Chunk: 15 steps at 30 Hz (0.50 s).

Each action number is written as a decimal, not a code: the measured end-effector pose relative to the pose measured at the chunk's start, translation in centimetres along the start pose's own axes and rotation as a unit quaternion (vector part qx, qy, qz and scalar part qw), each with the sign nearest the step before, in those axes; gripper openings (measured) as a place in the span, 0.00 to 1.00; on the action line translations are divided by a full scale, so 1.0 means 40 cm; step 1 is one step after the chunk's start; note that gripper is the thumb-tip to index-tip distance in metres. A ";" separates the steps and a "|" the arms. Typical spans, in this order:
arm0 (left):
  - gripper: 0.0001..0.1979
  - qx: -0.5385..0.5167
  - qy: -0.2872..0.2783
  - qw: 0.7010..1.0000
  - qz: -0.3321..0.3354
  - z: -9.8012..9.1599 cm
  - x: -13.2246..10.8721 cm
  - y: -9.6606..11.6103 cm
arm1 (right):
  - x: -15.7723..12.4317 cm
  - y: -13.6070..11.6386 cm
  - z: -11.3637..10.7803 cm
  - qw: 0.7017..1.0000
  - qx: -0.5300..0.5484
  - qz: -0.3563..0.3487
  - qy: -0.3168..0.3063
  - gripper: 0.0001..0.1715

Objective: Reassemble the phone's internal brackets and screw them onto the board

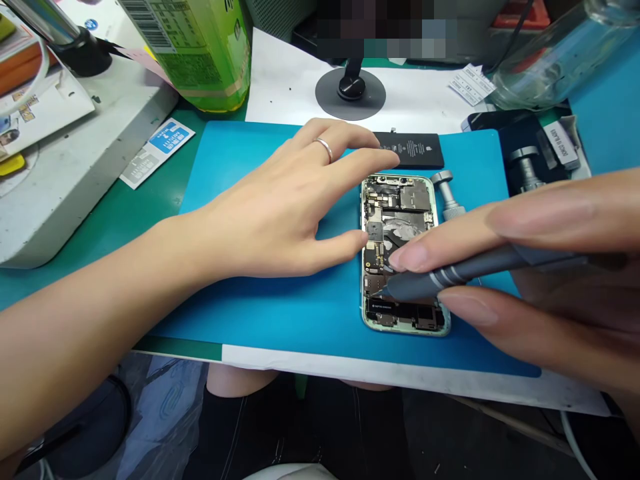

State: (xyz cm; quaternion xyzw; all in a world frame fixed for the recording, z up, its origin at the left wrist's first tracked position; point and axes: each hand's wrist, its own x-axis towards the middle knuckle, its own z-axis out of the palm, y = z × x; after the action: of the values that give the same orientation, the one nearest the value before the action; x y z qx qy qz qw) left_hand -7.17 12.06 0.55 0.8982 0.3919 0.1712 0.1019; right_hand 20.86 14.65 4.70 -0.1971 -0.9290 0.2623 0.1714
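An opened phone (396, 220) lies on the blue mat (280, 307) with its inner parts showing. My left hand (295, 200) is spread at its left, thumb tip at the phone's left edge and fingers above its top edge, holding nothing. In my right hand (540, 253) is a grey pen-like tool (425, 283), pinched between thumb and fingers. Its thin tip points at the lower left part of the phone's inside; whether it touches cannot be told. A black battery (417, 151) lies just behind the phone. Beside the phone's right edge is a metal screwdriver (447, 193), partly hidden.
A green bottle (205, 60) and a black round stand (350, 93) are at the back. A glass jar (545, 67) and a small box (563, 143) stand at the back right. A grey-white slab (100, 147) and blue-white packet (157, 153) lie at the left.
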 end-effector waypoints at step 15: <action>0.31 -0.010 -0.017 1.000 -0.003 -0.003 0.000 -0.002 | -0.023 0.027 -0.007 0.995 0.007 0.086 -0.053 0.25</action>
State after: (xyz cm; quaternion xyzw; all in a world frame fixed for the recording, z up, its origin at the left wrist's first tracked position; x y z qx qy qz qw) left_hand -7.27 12.10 0.64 0.8987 0.3911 0.1596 0.1176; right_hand 22.06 15.20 4.13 -0.2609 -0.9144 0.2930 0.0999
